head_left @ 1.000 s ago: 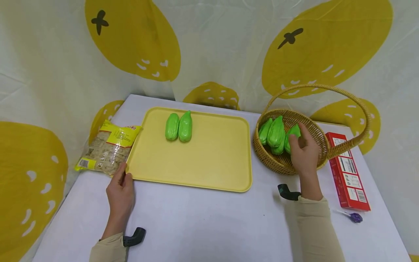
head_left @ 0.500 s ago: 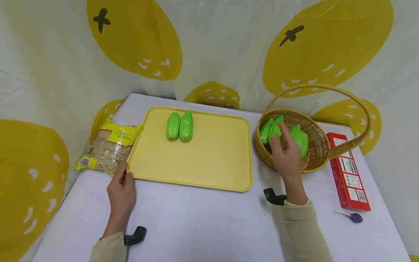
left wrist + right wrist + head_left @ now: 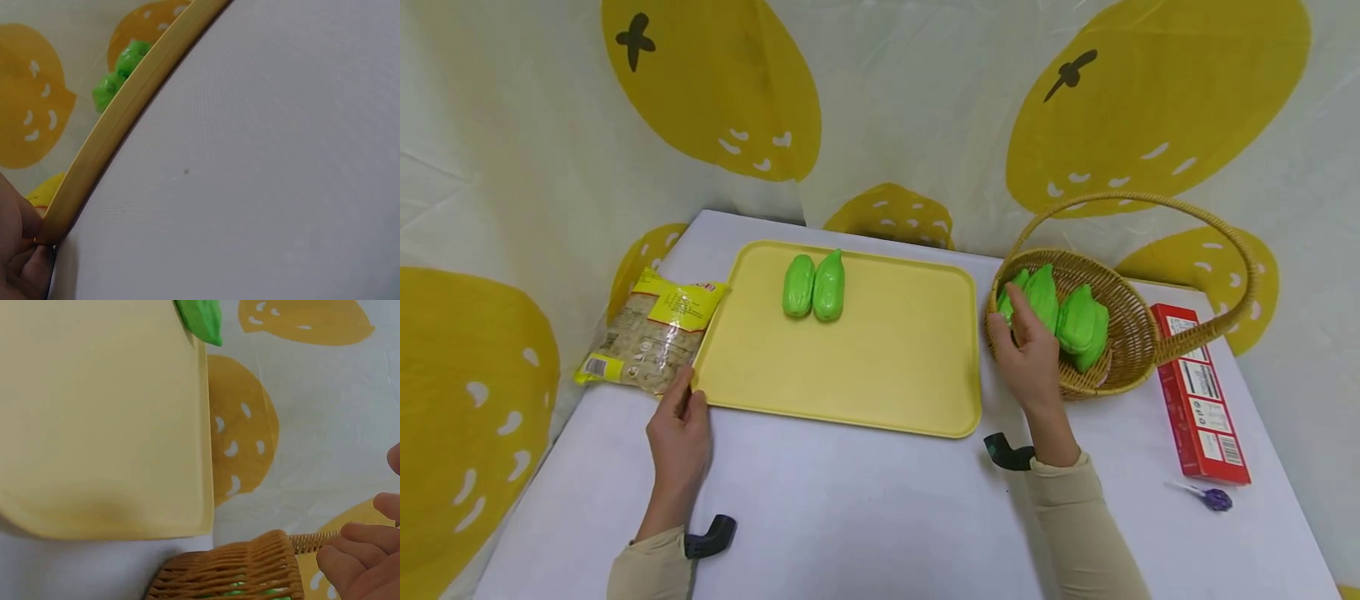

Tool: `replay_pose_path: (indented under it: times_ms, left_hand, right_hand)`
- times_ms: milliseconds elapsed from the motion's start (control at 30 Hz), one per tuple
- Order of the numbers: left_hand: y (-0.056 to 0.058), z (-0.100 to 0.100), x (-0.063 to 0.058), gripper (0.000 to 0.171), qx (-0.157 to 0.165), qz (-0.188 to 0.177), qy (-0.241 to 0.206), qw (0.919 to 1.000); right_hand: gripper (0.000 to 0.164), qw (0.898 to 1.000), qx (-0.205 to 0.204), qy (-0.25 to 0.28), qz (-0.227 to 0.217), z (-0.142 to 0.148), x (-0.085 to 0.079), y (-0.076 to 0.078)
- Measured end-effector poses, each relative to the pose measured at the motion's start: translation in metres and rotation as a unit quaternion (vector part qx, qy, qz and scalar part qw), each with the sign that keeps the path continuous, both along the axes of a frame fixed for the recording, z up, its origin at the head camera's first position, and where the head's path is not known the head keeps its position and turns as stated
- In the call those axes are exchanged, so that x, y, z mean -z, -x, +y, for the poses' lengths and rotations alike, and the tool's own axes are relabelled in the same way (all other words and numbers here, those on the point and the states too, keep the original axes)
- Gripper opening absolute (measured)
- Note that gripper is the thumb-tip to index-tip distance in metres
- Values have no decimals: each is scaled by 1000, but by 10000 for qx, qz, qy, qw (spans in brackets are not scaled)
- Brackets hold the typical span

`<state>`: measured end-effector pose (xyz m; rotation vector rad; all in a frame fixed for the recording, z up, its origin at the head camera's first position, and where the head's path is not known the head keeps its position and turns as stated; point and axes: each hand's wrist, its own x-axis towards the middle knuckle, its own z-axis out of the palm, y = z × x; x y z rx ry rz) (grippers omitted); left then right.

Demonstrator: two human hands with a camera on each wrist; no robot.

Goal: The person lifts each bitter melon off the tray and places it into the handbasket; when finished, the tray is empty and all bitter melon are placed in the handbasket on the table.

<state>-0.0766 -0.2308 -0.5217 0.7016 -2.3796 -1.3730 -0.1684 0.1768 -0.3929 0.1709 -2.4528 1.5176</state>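
Observation:
My left hand (image 3: 679, 442) pinches the near left corner of a yellow tray (image 3: 865, 367), with its fingertips at the corner in the left wrist view. Two glossy green papaya-shaped fruits (image 3: 829, 286) lie side by side toward the tray's back. On the right stands a wicker basket (image 3: 1127, 333) with a tall handle, bearing several similar green fruits (image 3: 1078, 321). Over the basket's left side is my right hand (image 3: 1032, 358), thumb and fingers apart; its fingertips overlap the leftmost fruit. The right wrist view shows these loosely bent fingers (image 3: 359, 550) with nothing between them.
A clear and yellow bag (image 3: 651, 333) of pale brown contents leans on the tray's left edge. To the right of the basket lie a red box (image 3: 1201, 392) and a purple lollipop (image 3: 1216, 499). A patterned curtain (image 3: 910, 108) hangs behind the table.
My right hand has moved left across the basket, uncovering the fruits on its right side. The left hand stays at the tray corner.

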Motion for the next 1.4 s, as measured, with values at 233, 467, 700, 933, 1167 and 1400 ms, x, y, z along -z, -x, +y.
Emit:
replay_pose_path:
  times_ms: [233, 467, 700, 933, 1167, 1400]
  left_hand:
    - [1, -1, -1, 45, -7, 99, -38, 9999]
    - [0, -2, -2, 45, -11, 88, -48, 9999]
    - [0, -2, -1, 45, -7, 232, -41, 9997]
    - [1, -2, 1, 45, -9, 239, -42, 9997]
    - [2, -3, 3, 45, -57, 252, 43, 9997]
    - [2, -2, 3, 45, -16, 154, -21, 9999]
  right_hand:
    - [50, 9999, -108, -20, -21, -4, 17, 11]
    - [50, 9997, -240, 78, 31, -11, 33, 20]
    - [49, 9973, -673, 281, -46, -33, 18, 10]
    - [50, 9960, -842, 205, -221, -48, 15, 8]
    - [49, 9946, -966, 352, -154, -57, 20, 12]
    - [48, 9936, -1045, 331, -267, -72, 23, 14]
